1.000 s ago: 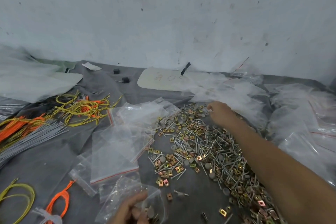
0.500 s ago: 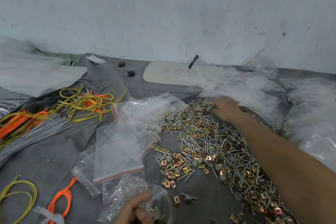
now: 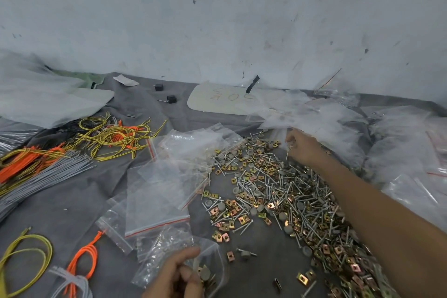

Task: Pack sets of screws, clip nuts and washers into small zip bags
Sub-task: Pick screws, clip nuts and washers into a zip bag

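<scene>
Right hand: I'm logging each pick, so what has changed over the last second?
The right hand shifted slightly right at the far edge of the heap of silver screws, brass clip nuts and grey washers and now pinches a screw. The left hand still grips the small clear zip bag; the heap lies unchanged.

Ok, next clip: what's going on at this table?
A person is bagging hardware. The left hand holds a small zip bag near the bottom edge, with a few washers and clip nuts already inside. The right hand is at the far end of the loose pile of screws, clip nuts and washers on the grey cloth and appears to pinch a screw. Empty zip bags lie between the hands, and coloured wire bundles lie to the left.
</scene>
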A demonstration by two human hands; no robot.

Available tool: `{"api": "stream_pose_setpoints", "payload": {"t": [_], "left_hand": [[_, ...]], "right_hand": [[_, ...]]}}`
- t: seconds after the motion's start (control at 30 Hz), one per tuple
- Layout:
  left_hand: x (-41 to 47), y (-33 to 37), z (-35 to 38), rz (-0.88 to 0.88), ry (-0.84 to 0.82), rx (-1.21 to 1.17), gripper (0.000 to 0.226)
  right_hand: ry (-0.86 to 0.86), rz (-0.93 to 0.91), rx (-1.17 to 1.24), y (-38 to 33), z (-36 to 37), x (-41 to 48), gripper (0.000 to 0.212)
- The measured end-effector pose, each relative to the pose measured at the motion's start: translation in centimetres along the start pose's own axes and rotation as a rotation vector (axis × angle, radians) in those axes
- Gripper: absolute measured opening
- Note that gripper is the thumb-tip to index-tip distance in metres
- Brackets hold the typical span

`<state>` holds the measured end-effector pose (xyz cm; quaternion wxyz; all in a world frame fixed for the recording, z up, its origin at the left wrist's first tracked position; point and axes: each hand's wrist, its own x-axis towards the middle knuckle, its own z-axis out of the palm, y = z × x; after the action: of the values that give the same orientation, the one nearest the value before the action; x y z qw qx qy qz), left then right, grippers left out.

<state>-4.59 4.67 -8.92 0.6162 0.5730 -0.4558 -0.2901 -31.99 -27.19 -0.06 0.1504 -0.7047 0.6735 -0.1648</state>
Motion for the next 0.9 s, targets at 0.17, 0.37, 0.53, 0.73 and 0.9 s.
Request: {"api": "stream_pose_setpoints", "payload": {"t": [0.17, 0.37, 0.53, 0.73, 0.9], "left_hand": [[-0.2, 1.8, 1.0, 0.060, 0.101, -0.015, 0.033], [0.0, 2.0, 0.5, -0.020, 0.083, 0.034, 0.043], [-0.1, 2.9, 0.0, -0.035, 0.002, 0.011, 0.049], [-0.5, 3.5, 0.0, -0.018, -0.009, 0.026, 0.047], [-0.6, 3.9, -0.3, -0.029, -0.024, 0.048, 0.044]], "right_hand": [[-0.070, 0.116, 0.110, -0.4, -2.2, -1.7, 0.045], [-0.043, 0.032, 0.444, -3.8, -4.2, -9.4, 0.024], [-0.259, -0.178, 0.754, -7.2, -1.7, -23.2, 0.019], [-0.226, -0.226, 0.709, -11.2, 3.3, -29.4, 0.012], [-0.135, -0.325, 0.423, -13.4, 4.8, -28.9, 0.013]]}}
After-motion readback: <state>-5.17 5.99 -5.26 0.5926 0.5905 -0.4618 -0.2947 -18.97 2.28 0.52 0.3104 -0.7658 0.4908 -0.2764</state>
